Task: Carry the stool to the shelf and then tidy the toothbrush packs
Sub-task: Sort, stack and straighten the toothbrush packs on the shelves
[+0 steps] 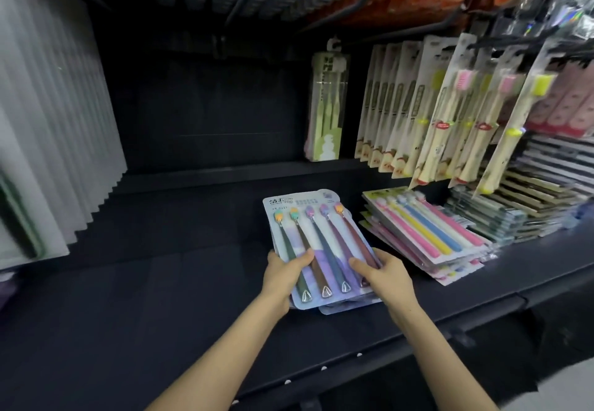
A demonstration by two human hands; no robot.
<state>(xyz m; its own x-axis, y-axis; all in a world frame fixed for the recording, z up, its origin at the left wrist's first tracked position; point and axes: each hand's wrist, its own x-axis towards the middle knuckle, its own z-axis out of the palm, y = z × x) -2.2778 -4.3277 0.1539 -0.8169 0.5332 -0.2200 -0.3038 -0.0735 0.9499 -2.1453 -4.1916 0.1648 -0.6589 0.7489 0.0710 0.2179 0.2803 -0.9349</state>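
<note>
Two-handed, held the small stack of toothbrush packs (321,250) near the front edge of the shelf (160,282), about midway along it. Gripped its near left corner with the left hand (283,279), thumb laid over the top card and fingers tucked beneath; gripped the near right side with the right hand (382,277) likewise, thumb on top, fingers wrapped round the edge. Counted five brushes on the top card, heads toward the back of the shelf. Saw lower cards poking out askew at the near edge, so not yet squared. Could not tell resting on the shelf from hovering just off it. Found no stool in view; judged the carrying step done with and the tidying step in hand. Noted a second stack of pastel packs (427,230) just beside, toward the right end of the shelf, and hanging packs (450,115) above it at the back. Judged the next move to call for tapping the cards flush, then setting the stack down square to the front edge, beside the pastel stack and without nudging it.
</note>
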